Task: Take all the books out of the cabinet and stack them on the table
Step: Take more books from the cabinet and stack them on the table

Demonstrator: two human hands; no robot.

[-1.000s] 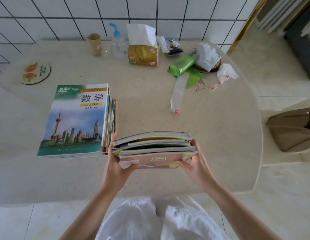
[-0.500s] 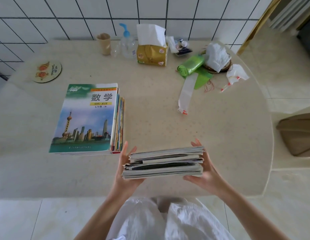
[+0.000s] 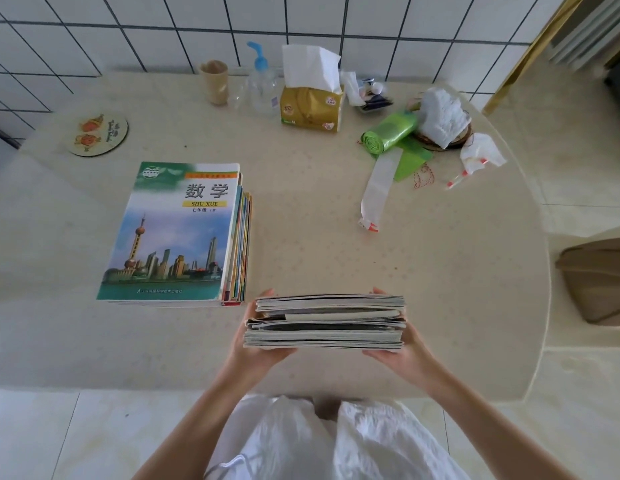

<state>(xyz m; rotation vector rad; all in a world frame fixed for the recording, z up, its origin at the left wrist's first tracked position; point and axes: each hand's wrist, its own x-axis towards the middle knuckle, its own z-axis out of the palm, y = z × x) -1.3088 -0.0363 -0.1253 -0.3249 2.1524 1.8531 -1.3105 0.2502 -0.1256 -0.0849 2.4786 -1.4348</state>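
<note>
I hold a bundle of several thin books [image 3: 327, 322] between both hands, its page edges facing me, low over the front of the beige table [image 3: 440, 271]. My left hand [image 3: 256, 348] grips the bundle's left end from below and my right hand [image 3: 400, 351] grips its right end. A stack of books [image 3: 178, 233] with a green-and-blue maths textbook on top lies flat on the table, just left of and beyond the bundle. No cabinet is in view.
Along the tiled wall stand a paper cup [image 3: 214, 81], a pump bottle [image 3: 261, 81] and a tissue box [image 3: 312, 98]. A green bag roll [image 3: 389, 133], wrappers and crumpled tissues lie at the right. A round coaster [image 3: 98, 135] sits far left. A brown bag [image 3: 599, 278] rests beyond the table's right edge.
The bundle has tipped from slightly raised to level and come lower over the table's front edge; both hands keep their grip. The view has shifted so the table appears further right.
</note>
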